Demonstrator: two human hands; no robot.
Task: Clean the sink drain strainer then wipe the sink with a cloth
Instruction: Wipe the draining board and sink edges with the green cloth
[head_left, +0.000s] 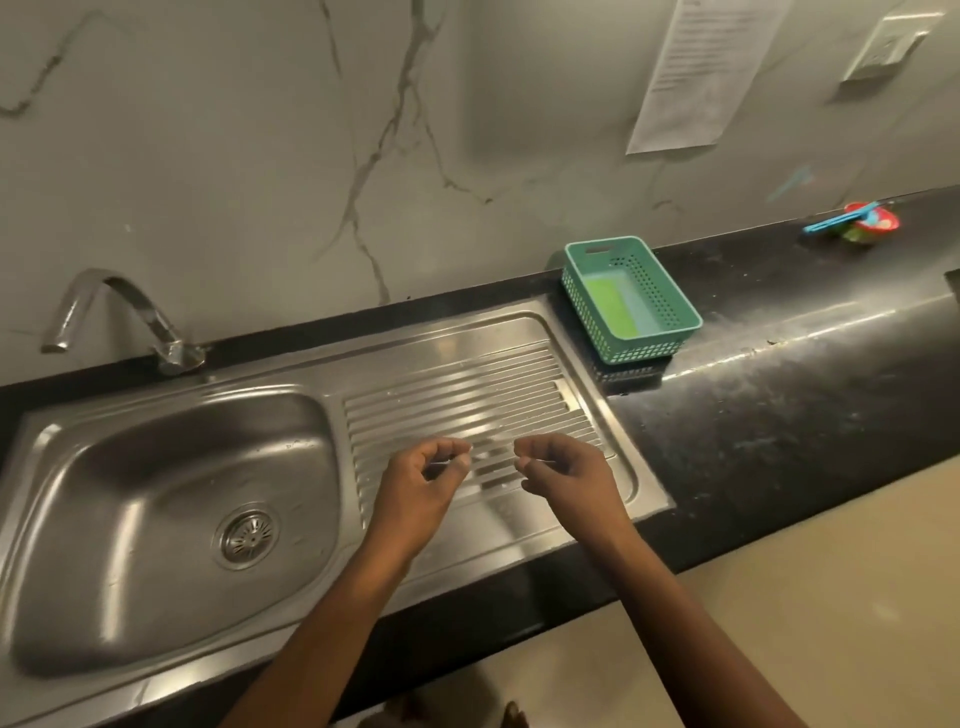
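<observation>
The round metal drain strainer (248, 535) sits in the drain at the bottom of the stainless steel sink (130, 467) on the left. Both my hands hover over the ribbed draining board (467, 384) to the right of the basin. My left hand (423, 483) and my right hand (566, 475) are loosely curled, fingers curved toward the thumbs, and nothing shows in either. A green cloth (610, 306) lies folded inside the teal plastic basket (670, 306) on the black counter behind the draining board.
A chrome tap (119, 317) rises at the back left of the basin. The black counter (779, 405) runs to the right, with a small red and blue item (857, 221) at its far end. A marbled wall stands behind, with a paper sheet (701, 73) on it.
</observation>
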